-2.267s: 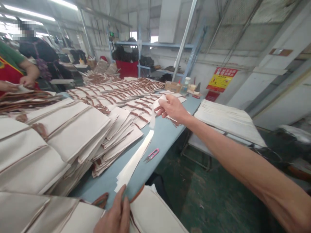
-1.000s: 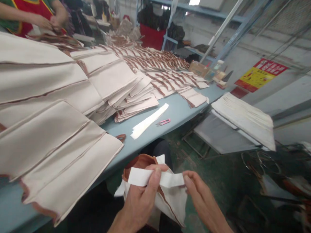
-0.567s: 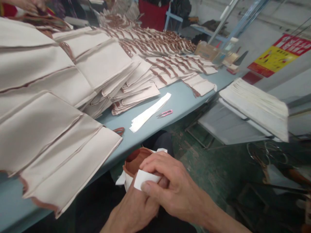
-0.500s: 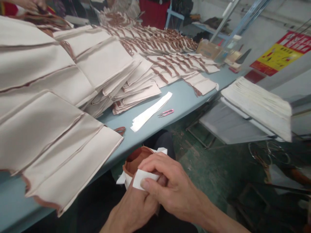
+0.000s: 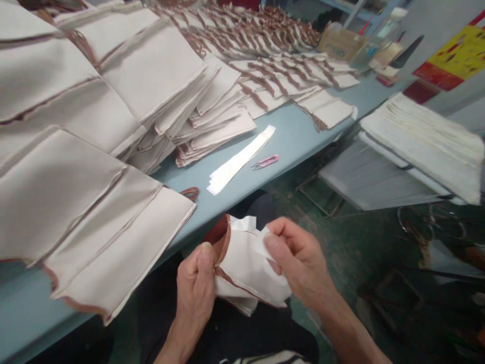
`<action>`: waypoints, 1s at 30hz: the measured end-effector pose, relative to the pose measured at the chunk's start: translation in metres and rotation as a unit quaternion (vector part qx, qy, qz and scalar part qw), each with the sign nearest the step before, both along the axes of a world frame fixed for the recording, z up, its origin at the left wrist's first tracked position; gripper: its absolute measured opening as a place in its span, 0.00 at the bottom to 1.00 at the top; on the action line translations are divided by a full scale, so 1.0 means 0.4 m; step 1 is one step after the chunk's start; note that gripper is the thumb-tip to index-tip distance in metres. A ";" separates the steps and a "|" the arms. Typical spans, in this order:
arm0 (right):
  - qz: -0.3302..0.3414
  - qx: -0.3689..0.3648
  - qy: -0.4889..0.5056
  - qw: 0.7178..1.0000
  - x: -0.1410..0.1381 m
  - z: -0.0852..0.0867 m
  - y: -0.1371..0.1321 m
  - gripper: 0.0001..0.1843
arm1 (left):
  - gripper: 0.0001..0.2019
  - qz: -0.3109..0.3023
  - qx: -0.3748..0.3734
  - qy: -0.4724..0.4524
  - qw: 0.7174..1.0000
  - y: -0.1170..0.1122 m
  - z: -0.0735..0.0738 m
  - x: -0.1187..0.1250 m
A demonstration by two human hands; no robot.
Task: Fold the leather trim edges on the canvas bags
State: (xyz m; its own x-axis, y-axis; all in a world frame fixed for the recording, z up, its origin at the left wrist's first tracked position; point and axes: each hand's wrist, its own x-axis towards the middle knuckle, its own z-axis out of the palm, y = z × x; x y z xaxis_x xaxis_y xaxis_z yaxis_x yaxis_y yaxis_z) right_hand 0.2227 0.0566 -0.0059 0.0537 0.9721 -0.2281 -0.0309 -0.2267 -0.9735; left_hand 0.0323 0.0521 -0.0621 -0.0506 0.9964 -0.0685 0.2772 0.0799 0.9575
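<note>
Over my lap is a cream sewn piece with brown edging and a brown inside, probably leather or a similar sheet material. My left hand is closed on its brown-edged rim, thumb on top. Between the thumb and fingers of my right hand is a small white strip, held against the cream face. Another white tab sticks up at the piece's far edge. On the table lie long white strips and pink thread snips.
Cream pieces with brown edges lie in large stacks across the blue-grey table. A stool bearing a white pile stands to the right. A cardboard box and a clear bottle are at the far end.
My hands were together over the piece; now they are apart, the left on the rim and the right with the white strip. The piece has turned, showing its cream side. The view has tilted down.
</note>
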 end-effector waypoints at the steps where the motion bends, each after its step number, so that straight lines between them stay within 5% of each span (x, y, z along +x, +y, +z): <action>1: 0.032 -0.022 -0.008 0.999 -0.007 -0.008 -0.010 0.17 | 0.29 0.002 0.006 0.010 1.000 -0.002 -0.004 -0.008; 6: 0.094 -0.075 -0.024 0.992 -0.050 -0.035 -0.042 0.14 | 0.31 -0.054 0.016 0.036 0.998 -0.023 0.001 -0.034; 11: 0.092 -0.065 -0.048 0.993 -0.065 -0.026 -0.036 0.11 | 0.13 -0.125 0.000 0.060 0.990 -0.052 0.031 -0.053; 16: 0.106 -0.086 -0.036 0.990 -0.067 -0.027 -0.030 0.11 | 0.09 -0.205 -0.079 0.076 0.973 -0.080 0.052 -0.100; 21: 0.111 -0.080 -0.034 0.990 -0.074 -0.040 -0.030 0.11 | 0.16 -0.155 -0.170 0.080 0.970 -0.089 0.041 -0.119; 30: 0.143 -0.106 0.002 0.984 -0.073 -0.008 -0.036 0.13 | 0.11 -0.167 -0.039 0.201 0.965 -0.116 0.013 -0.147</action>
State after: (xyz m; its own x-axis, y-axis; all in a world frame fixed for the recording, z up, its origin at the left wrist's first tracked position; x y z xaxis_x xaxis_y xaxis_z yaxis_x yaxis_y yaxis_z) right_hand 0.1936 0.0421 -0.0090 -0.2169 0.8777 -0.4273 0.0600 -0.4249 -0.9032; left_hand -0.0267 0.0059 -0.0568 0.2347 0.9542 -0.1854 0.6469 -0.0109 0.7625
